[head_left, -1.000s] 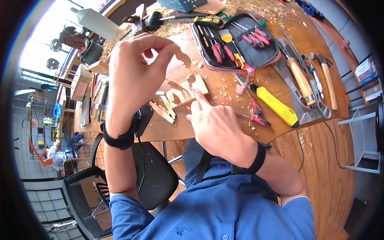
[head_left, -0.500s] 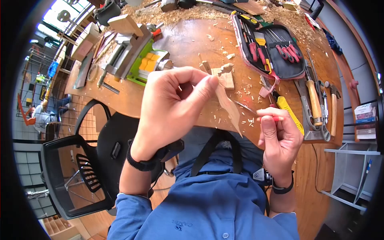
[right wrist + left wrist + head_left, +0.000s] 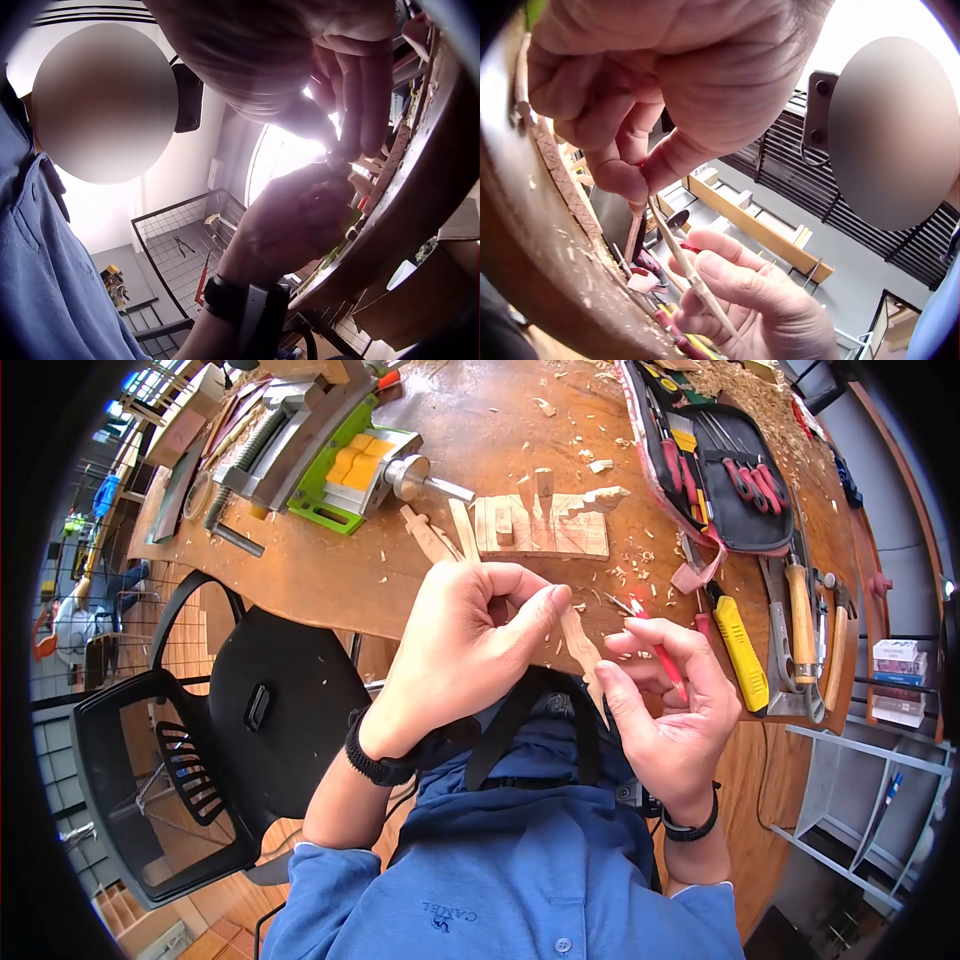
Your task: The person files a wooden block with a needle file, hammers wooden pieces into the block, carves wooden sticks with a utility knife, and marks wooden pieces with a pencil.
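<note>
My left hand [image 3: 480,645] pinches a slim, curved piece of carved wood [image 3: 578,643] between thumb and forefinger, its tapered end slanting down toward my body. My right hand [image 3: 672,725] is close beside that end, with its thumb tip right at the wood. A slim red-handled tool [image 3: 669,668] lies in the right hand's curled fingers. In the left wrist view, the carved wood [image 3: 699,286] runs down past the right hand [image 3: 765,300]. Behind the hands on the table sits a marked wooden block [image 3: 590,540] with small carved pieces standing on it.
A green and silver vise [image 3: 350,470] stands left of the block. On the right are an open tool pouch [image 3: 740,525], a yellow utility knife [image 3: 742,650], a wooden-handled chisel [image 3: 801,625] and a hammer [image 3: 838,650]. Wood shavings litter the table. An office chair [image 3: 285,700] is at the left.
My right hand has left the wooden block and picked up the red-handled tool. Both hands have come together at the carved wood, which the left hand has lowered and brought to the right.
</note>
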`<state>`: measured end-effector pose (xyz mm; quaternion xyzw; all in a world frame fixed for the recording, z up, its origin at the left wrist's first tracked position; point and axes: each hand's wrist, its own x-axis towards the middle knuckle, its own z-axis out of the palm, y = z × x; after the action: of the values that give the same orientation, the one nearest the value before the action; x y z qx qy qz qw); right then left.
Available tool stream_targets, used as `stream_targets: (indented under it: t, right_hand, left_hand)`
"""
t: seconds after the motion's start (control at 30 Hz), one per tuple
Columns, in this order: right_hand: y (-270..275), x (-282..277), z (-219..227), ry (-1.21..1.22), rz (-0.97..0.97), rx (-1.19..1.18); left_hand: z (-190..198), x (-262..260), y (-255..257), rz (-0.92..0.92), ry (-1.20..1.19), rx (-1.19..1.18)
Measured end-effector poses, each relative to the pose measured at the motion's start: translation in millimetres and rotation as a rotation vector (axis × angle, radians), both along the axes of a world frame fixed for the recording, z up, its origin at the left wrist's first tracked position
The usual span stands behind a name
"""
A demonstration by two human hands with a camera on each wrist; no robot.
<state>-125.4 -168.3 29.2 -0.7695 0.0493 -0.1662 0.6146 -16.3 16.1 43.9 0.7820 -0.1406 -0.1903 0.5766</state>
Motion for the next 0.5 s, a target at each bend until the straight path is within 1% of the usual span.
stream_targets:
  t: [0.03, 0.07, 0.1, 0.23, 0.3, 0.33, 0.43, 0.5]
  right_hand:
    - [0, 2, -2, -0.009, 0.007, -0.065]
    - [1, 4, -3, -0.003, 0.011, -0.068]
    - [3, 6, -3, 0.024, -0.009, -0.037]
    - [7, 13, -10, 0.079, -0.051, 0.03]
    - [8, 14, -8, 0.101, -0.05, 0.019]
    - [8, 14, -8, 0.12, -0.049, 0.009]
    - [6, 14, -10, 0.11, -0.045, -0.033]
    - [6, 14, -9, 0.105, -0.038, -0.045]
  left_hand:
    - [-3, 1, 0, 0.004, 0.006, -0.004]
    - [-6, 1, -1, 0.002, -0.039, 0.04]
    - [-10, 1, -1, 0.0, -0.085, 0.084]
    - [-23, -2, -3, 0.054, -0.15, 0.067]
    - [-20, -6, -1, 0.083, -0.383, 0.164]
    - [-19, -8, 1, 0.083, -0.381, 0.164]
    - [-23, -12, 8, -0.032, -0.685, 0.175]
    - [-25, -16, 4, -0.055, -0.701, 0.153]
